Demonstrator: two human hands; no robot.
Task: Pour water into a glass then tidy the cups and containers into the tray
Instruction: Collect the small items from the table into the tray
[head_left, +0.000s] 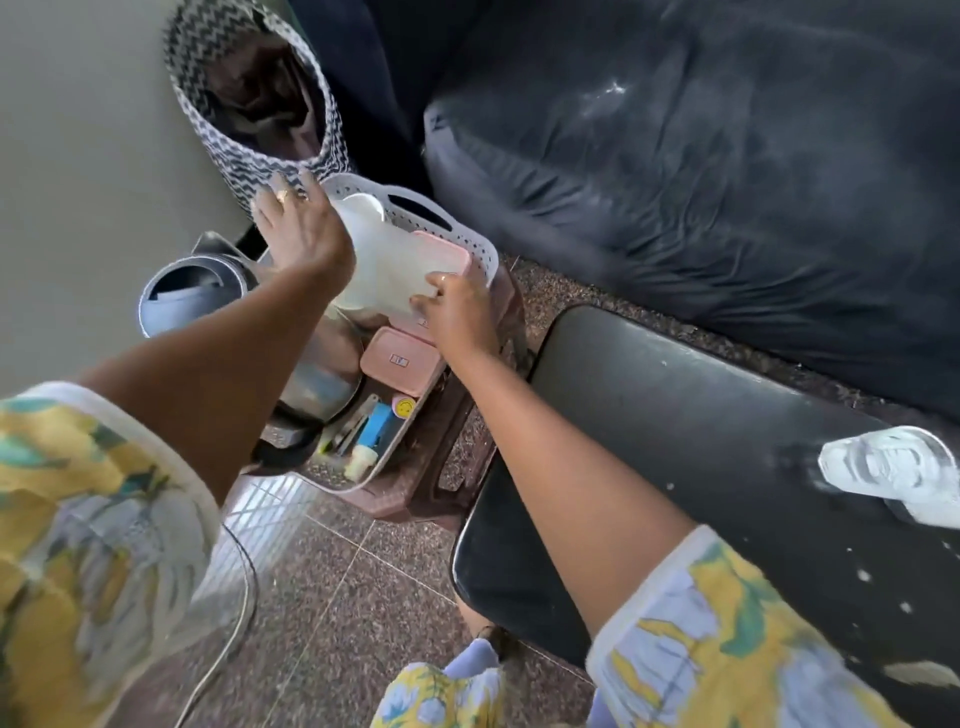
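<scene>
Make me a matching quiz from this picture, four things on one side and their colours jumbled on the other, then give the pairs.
Things:
1. jug
2. lidded box
3. stool seat
4. woven basket

Colours:
A. black
B. pink
C. black and white zigzag
D. translucent white

Pairs: 1-D, 2-B, 3-A, 4-C
</scene>
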